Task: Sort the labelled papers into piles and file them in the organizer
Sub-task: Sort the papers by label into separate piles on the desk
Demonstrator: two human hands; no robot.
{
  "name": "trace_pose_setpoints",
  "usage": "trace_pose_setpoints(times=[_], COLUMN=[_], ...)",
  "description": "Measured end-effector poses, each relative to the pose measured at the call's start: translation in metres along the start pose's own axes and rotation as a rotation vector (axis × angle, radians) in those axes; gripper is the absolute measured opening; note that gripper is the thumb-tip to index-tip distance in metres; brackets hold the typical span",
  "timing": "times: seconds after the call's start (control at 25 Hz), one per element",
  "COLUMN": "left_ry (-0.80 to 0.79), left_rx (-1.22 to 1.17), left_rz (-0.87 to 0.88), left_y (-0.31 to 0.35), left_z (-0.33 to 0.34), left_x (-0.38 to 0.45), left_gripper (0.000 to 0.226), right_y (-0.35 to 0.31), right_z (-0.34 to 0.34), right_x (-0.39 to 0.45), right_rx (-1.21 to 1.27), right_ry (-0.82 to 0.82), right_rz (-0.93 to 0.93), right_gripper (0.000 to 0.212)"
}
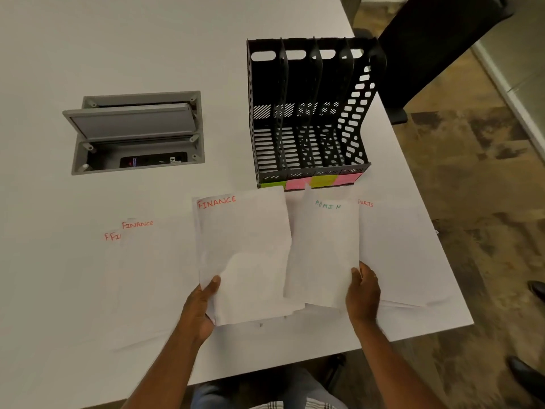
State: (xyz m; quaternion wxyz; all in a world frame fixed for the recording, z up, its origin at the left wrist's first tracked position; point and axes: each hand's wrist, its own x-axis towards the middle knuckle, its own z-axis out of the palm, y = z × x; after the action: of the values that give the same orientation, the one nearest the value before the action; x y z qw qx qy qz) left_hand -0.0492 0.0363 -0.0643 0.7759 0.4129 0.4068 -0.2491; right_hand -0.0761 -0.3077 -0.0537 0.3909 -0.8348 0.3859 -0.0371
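Note:
My left hand [200, 308] grips the lower left corner of a white sheet marked FINANCE [244, 246], lifted above the table. My right hand [364, 293] holds the lower right edge of a sheet marked ADMIN [324, 249], which overlaps the first one. To the left, two more FINANCE papers [147, 276] lie flat. A sheet whose label ends in "PORTS" [401, 255] lies flat at the right. The black organizer [309, 113] stands behind the papers with several empty slots and green and pink sticky labels [312, 182] along its front.
A grey cable box with its lid open [135, 134] is set into the white table [147, 48] at the left. The table's right edge runs close to the PORTS sheet. A dark chair [436, 39] stands beyond the far right corner. A shoe [536, 289] shows on the floor.

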Motion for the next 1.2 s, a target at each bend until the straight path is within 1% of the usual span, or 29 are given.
trace_pose_setpoints(times=[0.08, 0.2, 0.24, 0.32, 0.36, 0.4, 0.44, 0.52, 0.56, 0.6, 0.64, 0.76, 0.84, 0.92, 1.04, 1.12, 1.2], left_ry=[0.001, 0.0, -0.002, -0.016, -0.023, -0.03, -0.038, -0.047, -0.053, -0.065, -0.077, -0.084, -0.055, -0.018, 0.004, 0.0, -0.013], left_rx=[-0.022, -0.034, -0.031, -0.024, -0.022, -0.022, -0.024, -0.027, -0.025, -0.022, -0.021, -0.038, -0.058, -0.074, -0.14, -0.187, -0.249], left_rz=[0.02, 0.027, 0.028, 0.024, 0.022, 0.021, 0.02, 0.018, 0.014, 0.01, 0.006, 0.001, 0.013, 0.012, 0.029, 0.049, 0.082], left_y=[0.005, 0.015, 0.018, 0.025, 0.028, 0.031, 0.033, 0.037, 0.04, 0.043, 0.047, 0.06, 0.073, 0.082, 0.098, 0.108, 0.117], left_z=[-0.007, -0.023, -0.027, -0.034, -0.036, -0.039, -0.041, -0.044, -0.047, -0.05, -0.055, -0.077, -0.101, -0.124, -0.162, -0.187, -0.207], left_x=[-0.003, -0.007, -0.007, -0.008, -0.009, -0.01, -0.012, -0.015, -0.017, -0.02, -0.024, -0.034, -0.041, -0.046, -0.055, -0.061, -0.066], left_gripper=[0.033, 0.025, 0.024, 0.024, 0.024, 0.024, 0.025, 0.027, 0.028, 0.03, 0.032, 0.039, 0.04, 0.043, 0.047, 0.049, 0.051], right_y=[0.01, 0.011, 0.009, 0.002, -0.005, -0.015, -0.027, -0.056, -0.069, -0.079, -0.088, -0.101, -0.111, -0.118, -0.125, -0.13, -0.133], right_z=[0.005, 0.011, 0.014, 0.019, 0.022, 0.027, 0.035, 0.054, 0.065, 0.077, 0.088, 0.115, 0.129, 0.137, 0.153, 0.167, 0.184], right_x=[-0.003, -0.011, -0.014, -0.022, -0.028, -0.038, -0.05, -0.078, -0.092, -0.105, -0.116, -0.134, -0.143, -0.148, -0.154, -0.161, -0.173], right_rx=[-0.054, -0.067, -0.1, -0.18, -0.164, -0.101, -0.001, 0.172, 0.202, 0.201, 0.188, 0.158, 0.136, 0.119, 0.094, 0.085, 0.074], right_ry=[-0.025, -0.083, -0.076, 0.0, 0.037, 0.032, -0.024, -0.254, -0.361, -0.429, -0.453, -0.406, -0.396, -0.356, -0.228, -0.192, -0.209], right_rz=[-0.003, 0.035, 0.032, 0.026, 0.013, -0.009, -0.019, 0.023, 0.036, 0.019, -0.006, -0.049, -0.104, -0.137, -0.142, -0.107, -0.096], right_gripper=[0.035, 0.04, 0.045, 0.052, 0.05, 0.044, 0.033, 0.016, 0.014, 0.019, 0.025, 0.038, 0.045, 0.039, 0.023, 0.021, 0.022])
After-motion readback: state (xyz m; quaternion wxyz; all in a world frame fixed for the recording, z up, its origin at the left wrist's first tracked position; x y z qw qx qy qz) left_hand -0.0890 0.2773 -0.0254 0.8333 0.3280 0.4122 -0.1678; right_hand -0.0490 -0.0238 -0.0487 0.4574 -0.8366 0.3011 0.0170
